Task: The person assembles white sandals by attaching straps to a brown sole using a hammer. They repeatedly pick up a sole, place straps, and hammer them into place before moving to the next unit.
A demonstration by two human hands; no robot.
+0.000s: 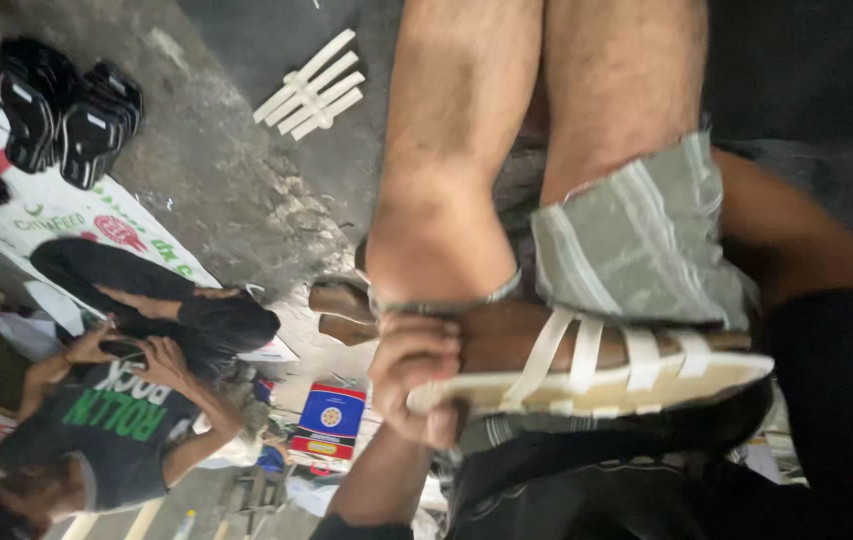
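The view is turned over, with the concrete floor (237, 180) at the top. A bare forearm comes in from the upper edge, a thin metal bangle (444, 303) at its wrist. The right hand (413, 372) is closed around one end of a cream strapped sandal (597, 385), its fingers curled over the edge of the sole. The sandal lies level across the middle of the frame, just below a grey striped cloth (637, 240). Its straps are stretched over a dark brown form (507, 340), and it is hard to say whether that is a foot or a shaping block.

A second bare limb runs beside the first and disappears under the cloth. The left hand cannot be made out, and it is unclear whether this limb is an arm or a leg. Another forearm (379, 490) rises from the lower edge toward the sandal, but its owner is cut off. Dark clothing fills the right side and the detail there is lost in shadow.

On the floor lie a bundle of white strap pieces (312, 85) and, well apart, a heap of black sandals (57, 110) beside a printed sheet (47, 215). A blue and red box (330, 420) sits near two brown wooden blocks (342, 312). At the left a co-worker (117, 430) in a dark printed shirt sits with both hands raised around a small dark object too blurred to identify.
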